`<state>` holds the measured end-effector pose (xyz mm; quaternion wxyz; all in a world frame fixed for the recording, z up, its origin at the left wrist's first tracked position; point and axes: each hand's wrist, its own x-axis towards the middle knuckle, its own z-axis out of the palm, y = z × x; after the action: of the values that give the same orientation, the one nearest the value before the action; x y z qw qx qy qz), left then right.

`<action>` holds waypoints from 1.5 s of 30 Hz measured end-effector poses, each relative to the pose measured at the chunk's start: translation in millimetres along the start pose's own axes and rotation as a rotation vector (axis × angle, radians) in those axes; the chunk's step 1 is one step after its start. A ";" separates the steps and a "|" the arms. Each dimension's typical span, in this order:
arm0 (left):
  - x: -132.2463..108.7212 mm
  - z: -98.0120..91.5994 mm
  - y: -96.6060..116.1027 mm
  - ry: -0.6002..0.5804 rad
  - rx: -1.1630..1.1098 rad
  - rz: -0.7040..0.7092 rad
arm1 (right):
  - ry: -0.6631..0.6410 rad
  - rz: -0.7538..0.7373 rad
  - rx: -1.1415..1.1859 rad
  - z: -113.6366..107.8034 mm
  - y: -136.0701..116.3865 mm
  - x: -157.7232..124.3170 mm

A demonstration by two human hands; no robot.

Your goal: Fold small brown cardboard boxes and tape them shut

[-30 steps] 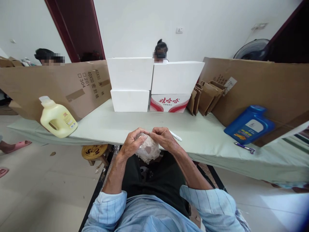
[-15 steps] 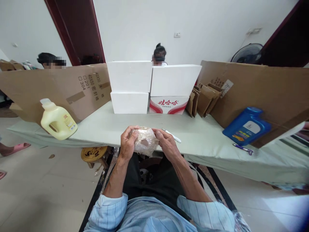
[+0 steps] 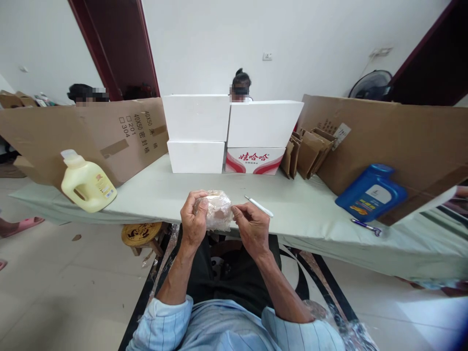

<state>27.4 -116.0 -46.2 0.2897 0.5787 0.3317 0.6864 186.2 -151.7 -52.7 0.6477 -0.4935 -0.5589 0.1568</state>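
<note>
head view: the bundle (image 3: 218, 207) is rounded, with crinkled clear wrap and a pale brown patch. it is located above the near edge of the table (image 3: 146, 197). the left hand (image 3: 193, 222) grips its side; the right hand (image 3: 253, 228) is pinched narrow at the opposite edge, and from here i cannot tell whether it holds the wrap. a green cloth covers the table; white boxes (image 3: 197, 119) stand stacked before a white wall (image 3: 204, 44). compared with one second earlier, the bundle is higher and the hands are further apart.

Packet (image 3: 218, 218): contents unclear through crinkled plastic
Left hand (image 3: 193, 220): some fingers behind packet
Fan (image 3: 371, 85): lower part behind carton (image 3: 409, 139)
Lower slipper (image 3: 2, 264): cut off at left edge
</note>
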 end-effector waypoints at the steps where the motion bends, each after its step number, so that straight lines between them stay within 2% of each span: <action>1: -0.6 0.3 0.5 0.000 0.011 0.013 | 0.002 -0.031 -0.017 0.9 -1.2 -0.6; 3: -1.4 0.4 0.3 0.004 0.028 0.027 | -0.009 -0.068 -0.013 1.3 -3.4 -1.5; 5: -1.7 -0.2 -0.7 0.014 0.028 0.029 | -0.061 -0.041 0.068 -0.1 -3.5 -1.4; 9: -1.8 0.3 -2.5 0.030 -0.018 0.021 | -0.190 0.201 0.361 -3.0 5.3 1.1; 12: -2.1 2.8 -3.3 0.024 -0.040 0.026 | -0.151 0.352 0.489 0.2 12.1 2.7; 16: -2.1 4.3 -4.5 0.033 -0.048 0.074 | -0.132 0.440 0.610 5.0 14.0 4.7; 22: -2.7 3.8 -6.8 0.027 -0.096 0.085 | -0.357 0.526 0.607 -0.6 16.6 10.5; 25: -4.1 5.5 -10.3 0.025 -0.131 0.067 | -0.382 0.492 0.622 -1.8 15.9 12.2; 32: -9.6 8.2 -18.6 0.008 -0.226 -0.049 | -0.319 0.309 0.554 0.8 16.2 16.4; 37: -5.6 -1.8 -16.6 -0.172 -0.246 -0.222 | -0.295 0.273 0.463 -3.4 24.5 18.1; 39: -1.6 -4.5 -17.7 -0.211 -0.246 -0.256 | -0.303 0.258 0.433 -4.5 26.4 17.6; 45: 3.3 0.0 -24.0 -0.110 -0.142 -0.128 | -0.406 0.275 0.364 -9.7 24.0 16.0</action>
<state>27.2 -98.7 -63.2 0.3909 0.5713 0.3020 0.6555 208.3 -132.9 -62.0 0.5731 -0.3988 -0.5676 0.4362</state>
